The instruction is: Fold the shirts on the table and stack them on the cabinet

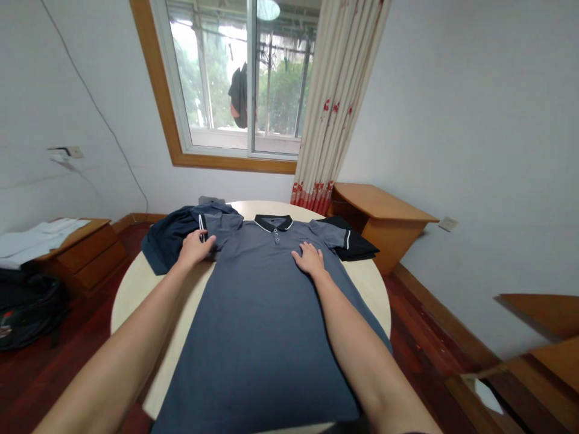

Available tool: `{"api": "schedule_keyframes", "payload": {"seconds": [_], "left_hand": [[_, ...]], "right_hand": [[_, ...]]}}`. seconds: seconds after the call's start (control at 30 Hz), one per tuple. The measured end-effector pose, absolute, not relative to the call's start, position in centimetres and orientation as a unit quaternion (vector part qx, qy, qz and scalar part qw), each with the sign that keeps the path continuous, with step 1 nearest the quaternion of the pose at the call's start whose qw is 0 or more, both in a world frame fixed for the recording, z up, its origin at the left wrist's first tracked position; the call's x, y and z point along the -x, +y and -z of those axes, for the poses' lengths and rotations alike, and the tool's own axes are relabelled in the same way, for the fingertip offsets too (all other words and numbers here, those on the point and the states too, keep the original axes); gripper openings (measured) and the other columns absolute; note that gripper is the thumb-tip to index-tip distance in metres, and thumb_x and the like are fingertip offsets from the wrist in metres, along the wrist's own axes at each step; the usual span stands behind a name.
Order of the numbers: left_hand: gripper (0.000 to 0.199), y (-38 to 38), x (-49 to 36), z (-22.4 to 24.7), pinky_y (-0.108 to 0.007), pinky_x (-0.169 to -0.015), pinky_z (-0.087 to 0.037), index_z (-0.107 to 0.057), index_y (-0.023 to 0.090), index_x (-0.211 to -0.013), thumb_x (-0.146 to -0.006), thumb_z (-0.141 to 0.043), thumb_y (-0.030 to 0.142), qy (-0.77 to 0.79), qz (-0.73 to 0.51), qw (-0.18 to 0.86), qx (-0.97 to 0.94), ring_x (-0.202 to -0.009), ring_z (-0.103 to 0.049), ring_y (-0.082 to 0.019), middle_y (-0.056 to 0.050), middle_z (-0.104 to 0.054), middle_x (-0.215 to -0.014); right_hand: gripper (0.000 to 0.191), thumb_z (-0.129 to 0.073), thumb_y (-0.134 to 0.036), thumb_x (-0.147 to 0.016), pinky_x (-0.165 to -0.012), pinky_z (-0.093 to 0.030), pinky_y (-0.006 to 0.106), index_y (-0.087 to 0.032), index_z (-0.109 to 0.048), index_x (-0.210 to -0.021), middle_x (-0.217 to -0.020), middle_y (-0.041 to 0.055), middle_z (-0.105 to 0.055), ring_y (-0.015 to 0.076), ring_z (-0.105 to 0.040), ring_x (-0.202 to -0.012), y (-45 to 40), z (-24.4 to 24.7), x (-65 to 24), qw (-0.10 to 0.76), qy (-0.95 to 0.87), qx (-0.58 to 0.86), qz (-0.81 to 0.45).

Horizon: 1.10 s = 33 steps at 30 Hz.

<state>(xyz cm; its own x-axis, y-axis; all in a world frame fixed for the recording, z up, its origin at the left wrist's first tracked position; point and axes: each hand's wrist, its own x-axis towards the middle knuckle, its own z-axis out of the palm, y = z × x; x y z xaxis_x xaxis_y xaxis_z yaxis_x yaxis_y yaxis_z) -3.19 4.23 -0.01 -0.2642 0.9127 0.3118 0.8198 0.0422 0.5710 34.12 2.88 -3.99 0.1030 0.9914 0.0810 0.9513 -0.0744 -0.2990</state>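
Note:
A grey polo shirt [266, 313] lies spread front side up across a round table, its black collar [274, 223] with white trim at the far end. The near hem hangs at the table's front edge. At the cuff of the sleeve on the left is my left hand [195, 247], thumb and fingers apart, touching the cuff's edge. My right hand [310, 259] rests flat on the chest, below the sleeve on the right, fingers stretched out. Dark clothes [169, 235] lie bunched beside my left hand. A folded black garment [357, 244] is partly under the sleeve on the right.
The pale round table [131, 301] carries the clothes. A wooden desk [380, 205] stands behind on the right, by a curtain [335, 96] and window. To the left are a wooden cabinet [97, 253] with papers and a black bag [31, 307]. Wooden furniture [543, 374] stands at lower right.

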Motion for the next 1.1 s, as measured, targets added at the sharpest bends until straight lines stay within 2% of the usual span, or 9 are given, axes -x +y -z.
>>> {"api": "schedule_keyframes", "payload": {"seconds": [0.1,0.2,0.33,0.43,0.63,0.8,0.93,1.1], "left_hand": [[0.04,5.6,3.7,-0.1,-0.036,-0.089,-0.054,-0.074,0.016,-0.11,-0.08,-0.064,0.041,0.717,-0.374,0.164,-0.565,-0.1,-0.07,-0.029,-0.011,-0.076,-0.104],[0.031,6.4,3.7,-0.6,-0.033,-0.081,-0.055,-0.078,0.016,-0.097,-0.079,-0.064,0.038,0.719,-0.407,0.191,-0.53,-0.092,-0.072,-0.028,-0.009,-0.078,-0.094],[0.033,6.6,2.8,-2.2,-0.038,-0.089,-0.054,-0.078,0.015,-0.099,-0.084,-0.057,0.037,0.712,-0.432,0.106,-0.544,-0.1,-0.07,-0.03,-0.011,-0.077,-0.103],[0.035,5.8,0.3,-3.2,-0.037,-0.1,-0.05,-0.078,0.017,-0.103,-0.087,-0.052,0.033,0.621,-0.431,0.012,-0.655,-0.108,-0.067,-0.028,-0.009,-0.075,-0.113],[0.04,4.3,-4.5,-2.4,-0.036,-0.1,-0.049,-0.075,0.022,-0.113,-0.088,-0.05,0.041,0.427,-0.244,0.024,-0.87,-0.11,-0.065,-0.025,-0.006,-0.074,-0.118],[0.036,5.7,-3.9,-1.2,-0.031,-0.093,-0.051,-0.077,0.022,-0.103,-0.091,-0.046,0.038,0.534,-0.181,0.008,-0.826,-0.106,-0.067,-0.025,-0.007,-0.075,-0.113],[0.034,8.5,-3.7,-0.9,-0.031,-0.093,-0.05,-0.076,0.022,-0.107,-0.09,-0.05,0.036,0.609,-0.137,-0.009,-0.781,-0.11,-0.066,-0.028,-0.009,-0.073,-0.119],[0.035,13.1,-4.7,-0.7,-0.034,-0.091,-0.051,-0.075,0.021,-0.11,-0.086,-0.057,0.04,0.67,-0.107,0.038,-0.734,-0.112,-0.066,-0.032,-0.014,-0.073,-0.118]], "right_hand": [[0.062,-0.041,-0.051,-0.099,-0.122,-0.017,0.052,-0.014,-0.045,-0.149,-0.162,0.0121,-0.033,0.0253,-0.027,-0.15,2.9,4.0,-34.2,0.145,-0.668,0.726,-0.077],[0.061,-0.043,-0.05,-0.098,-0.122,-0.017,0.052,-0.015,-0.046,-0.149,-0.162,0.0117,-0.034,0.0252,-0.027,-0.15,2.8,3.9,-34.2,0.148,-0.67,0.723,-0.082],[0.061,-0.044,-0.048,-0.098,-0.122,-0.017,0.052,-0.014,-0.047,-0.148,-0.161,0.0112,-0.034,0.0256,-0.028,-0.15,2.7,3.6,-34.2,0.151,-0.671,0.72,-0.087],[0.06,-0.045,-0.048,-0.098,-0.122,-0.016,0.051,-0.015,-0.047,-0.148,-0.162,0.011,-0.034,0.0256,-0.027,-0.15,2.6,3.5,-34.2,0.151,-0.67,0.721,-0.09],[0.06,-0.044,-0.049,-0.098,-0.123,-0.015,0.05,-0.016,-0.047,-0.149,-0.162,0.0106,-0.034,0.0249,-0.027,-0.151,2.6,3.6,-34.3,0.149,-0.672,0.72,-0.09],[0.059,-0.043,-0.048,-0.098,-0.122,-0.017,0.052,-0.016,-0.047,-0.148,-0.162,0.0108,-0.034,0.026,-0.027,-0.15,2.5,3.6,-34.2,0.151,-0.673,0.719,-0.087],[0.059,-0.042,-0.047,-0.098,-0.122,-0.016,0.052,-0.016,-0.048,-0.148,-0.161,0.0113,-0.034,0.0268,-0.027,-0.15,2.4,3.6,-34.0,0.154,-0.673,0.718,-0.084],[0.057,-0.042,-0.045,-0.099,-0.122,-0.016,0.051,-0.017,-0.048,-0.148,-0.161,0.0107,-0.035,0.0264,-0.027,-0.15,2.3,3.6,-33.9,0.158,-0.671,0.72,-0.086]]}}
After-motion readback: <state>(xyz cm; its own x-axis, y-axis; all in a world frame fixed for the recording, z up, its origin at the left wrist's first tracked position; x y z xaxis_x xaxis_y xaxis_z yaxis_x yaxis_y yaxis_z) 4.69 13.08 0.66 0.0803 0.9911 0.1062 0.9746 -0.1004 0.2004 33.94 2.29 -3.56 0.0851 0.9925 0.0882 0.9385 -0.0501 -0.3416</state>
